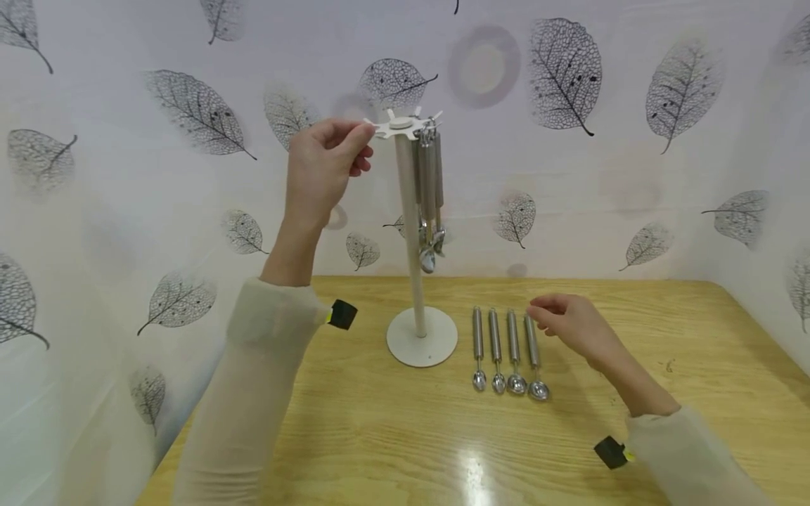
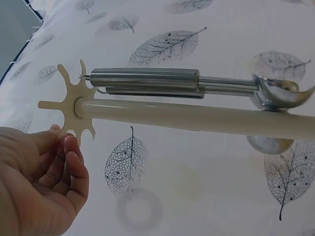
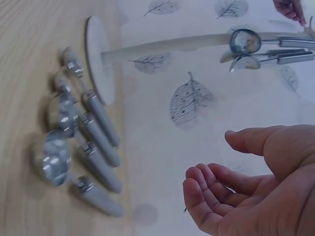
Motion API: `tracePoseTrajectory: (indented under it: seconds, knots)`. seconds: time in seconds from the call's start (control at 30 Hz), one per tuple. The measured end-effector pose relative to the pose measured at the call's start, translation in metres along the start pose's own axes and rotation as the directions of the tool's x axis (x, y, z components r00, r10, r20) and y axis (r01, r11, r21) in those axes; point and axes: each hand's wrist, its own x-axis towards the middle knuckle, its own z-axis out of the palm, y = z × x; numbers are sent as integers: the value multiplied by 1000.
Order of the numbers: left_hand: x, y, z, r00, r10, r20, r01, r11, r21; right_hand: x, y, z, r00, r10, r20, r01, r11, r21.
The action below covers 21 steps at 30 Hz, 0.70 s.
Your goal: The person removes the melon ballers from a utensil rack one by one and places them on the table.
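My left hand (image 1: 321,169) pinches one prong of the white star-shaped top (image 2: 74,98) of an upright rack (image 1: 410,232) between thumb and fingertips. From the prongs on the far right side hang several metal spoons (image 1: 427,261) with long brushed handles. On the table, right of the rack's round base (image 1: 405,344), several more metal spoons (image 3: 61,115) lie side by side, bowls toward me. Beside the handle end of the rightmost lying spoon (image 1: 533,344) hovers my right hand (image 1: 579,327). Its thumb and loosely bent fingers stand apart with nothing between them in the right wrist view.
A wooden table (image 1: 367,422) carries the rack and the lying spoons. Behind and to the left hangs a pale curtain (image 1: 190,169) printed with dark leaves. The rack's pole rises between my two hands.
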Motion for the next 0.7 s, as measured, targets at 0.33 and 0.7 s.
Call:
tracePoseTrajectory:
  seconds: [0.33,0.7]
  knots:
    - [5,-1,0,999,-38,4,38,997,-63,3,-51,-8,995,-84,-52,87,994,60]
    - [7,-5,4,997,-77,5,77,992,-104,8,-102,-1,978,-179,-107,190,976,103]
